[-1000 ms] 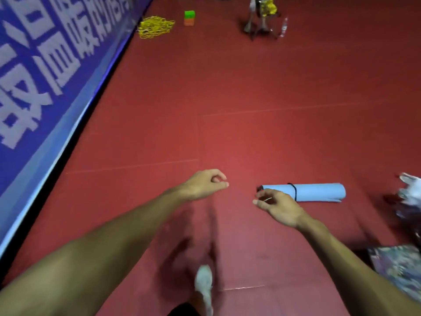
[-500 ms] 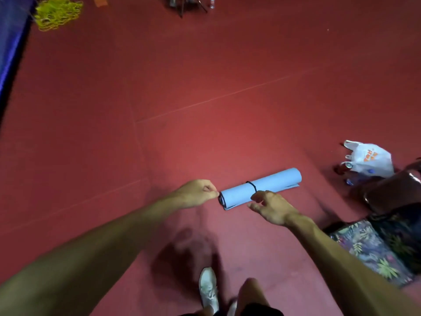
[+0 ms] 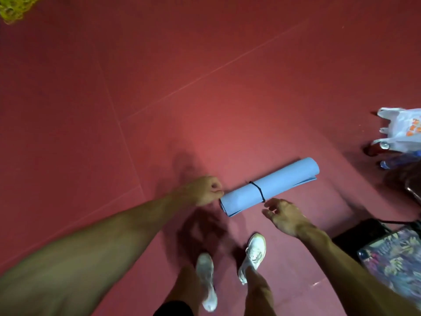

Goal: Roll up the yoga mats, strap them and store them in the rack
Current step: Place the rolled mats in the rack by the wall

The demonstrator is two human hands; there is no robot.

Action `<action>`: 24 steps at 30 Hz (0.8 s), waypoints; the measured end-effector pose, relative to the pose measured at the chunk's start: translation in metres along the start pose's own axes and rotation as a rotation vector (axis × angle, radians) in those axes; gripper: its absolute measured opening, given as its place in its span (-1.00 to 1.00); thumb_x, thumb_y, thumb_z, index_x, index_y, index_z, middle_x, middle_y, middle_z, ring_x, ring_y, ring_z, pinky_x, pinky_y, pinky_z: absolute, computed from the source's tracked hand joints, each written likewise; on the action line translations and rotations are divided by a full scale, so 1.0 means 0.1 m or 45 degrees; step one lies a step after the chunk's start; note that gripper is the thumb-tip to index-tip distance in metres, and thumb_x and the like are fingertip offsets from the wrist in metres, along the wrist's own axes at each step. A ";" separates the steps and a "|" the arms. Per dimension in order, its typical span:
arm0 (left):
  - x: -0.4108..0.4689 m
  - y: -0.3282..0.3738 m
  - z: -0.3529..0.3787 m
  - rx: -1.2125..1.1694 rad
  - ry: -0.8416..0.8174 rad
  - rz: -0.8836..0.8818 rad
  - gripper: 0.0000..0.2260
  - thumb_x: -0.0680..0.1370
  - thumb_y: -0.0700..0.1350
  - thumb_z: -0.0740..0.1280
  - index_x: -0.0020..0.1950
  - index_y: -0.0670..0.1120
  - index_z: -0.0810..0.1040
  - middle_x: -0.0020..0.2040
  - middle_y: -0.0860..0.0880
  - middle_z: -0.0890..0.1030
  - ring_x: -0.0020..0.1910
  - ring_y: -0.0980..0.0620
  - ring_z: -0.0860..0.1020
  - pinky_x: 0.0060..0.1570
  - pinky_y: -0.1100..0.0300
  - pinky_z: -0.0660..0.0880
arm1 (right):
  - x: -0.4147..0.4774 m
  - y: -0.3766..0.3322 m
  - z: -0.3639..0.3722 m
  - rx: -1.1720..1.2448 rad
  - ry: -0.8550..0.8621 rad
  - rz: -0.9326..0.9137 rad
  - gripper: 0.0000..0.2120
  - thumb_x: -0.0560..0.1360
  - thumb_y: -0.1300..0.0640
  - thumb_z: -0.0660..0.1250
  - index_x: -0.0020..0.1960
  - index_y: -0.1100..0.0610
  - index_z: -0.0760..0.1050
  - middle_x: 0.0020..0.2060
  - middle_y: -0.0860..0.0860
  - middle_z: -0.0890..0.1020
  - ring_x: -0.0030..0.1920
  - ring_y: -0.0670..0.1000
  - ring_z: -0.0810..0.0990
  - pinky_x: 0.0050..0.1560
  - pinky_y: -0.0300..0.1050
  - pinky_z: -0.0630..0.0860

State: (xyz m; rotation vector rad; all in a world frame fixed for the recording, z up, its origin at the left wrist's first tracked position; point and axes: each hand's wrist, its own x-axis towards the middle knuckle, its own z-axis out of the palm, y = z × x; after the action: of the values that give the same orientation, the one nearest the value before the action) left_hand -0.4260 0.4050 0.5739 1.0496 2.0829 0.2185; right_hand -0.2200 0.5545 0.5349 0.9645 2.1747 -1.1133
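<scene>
Far left, a heap of yellow netting (image 3: 13, 8) lies on the red floor (image 3: 205, 87). The left grip (image 3: 206, 190) is closed into a fist, its knuckles just at the near-left end of the rolled yoga mat (image 3: 280, 182). The light blue mat lies on the floor, slanting from near-left to far-right, with a thin black strap (image 3: 257, 190) looped round it left of its middle. The right grip (image 3: 286, 216) is open with its fingers spread, on the near side of the mat. Its fingertips (image 3: 268, 204) are just beside the strap's lower end. Two white shoes (image 3: 254, 254) stand nearer still. At the right edge a white plastic bag (image 3: 403, 128) sits far, and a leaf-patterned fabric (image 3: 394, 265) lies near.
</scene>
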 end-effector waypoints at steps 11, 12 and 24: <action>1.65 -1.12 0.95 -0.307 -0.081 -0.030 -0.55 0.36 0.13 0.28 0.02 -0.20 0.61 -0.11 0.01 0.56 -0.07 0.06 0.50 0.06 0.14 0.43 | 1.68 0.43 0.81 0.249 0.031 0.296 -0.66 0.57 -0.05 0.27 0.27 0.09 0.50 0.15 0.08 0.59 0.18 0.09 0.53 0.17 -0.16 0.38; 1.82 -1.31 1.12 -0.337 -0.099 -0.056 -0.52 0.33 0.15 0.27 0.04 -0.18 0.61 -0.09 0.00 0.58 -0.07 0.04 0.52 0.04 0.15 0.43 | 1.86 0.48 1.02 0.279 0.033 0.328 -0.65 0.56 -0.05 0.27 0.28 0.08 0.49 0.16 0.08 0.59 0.19 0.09 0.54 0.19 -0.14 0.39; 3.35 -2.78 3.05 -0.448 -0.195 -0.257 -0.81 0.42 -0.04 0.31 -0.04 -0.09 0.60 -0.12 -0.07 0.50 -0.09 0.06 0.45 -0.20 0.28 0.31 | 3.57 1.15 3.20 0.760 0.100 0.692 -0.43 0.53 -0.20 0.26 0.40 0.12 0.31 0.26 0.12 0.53 0.29 0.13 0.45 0.31 -0.01 0.34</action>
State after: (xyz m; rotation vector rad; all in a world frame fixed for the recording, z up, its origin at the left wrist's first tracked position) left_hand -0.4995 0.4199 0.0475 0.6221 1.9084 0.3749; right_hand -0.3144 0.4620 0.0596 1.7460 1.4819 -1.4697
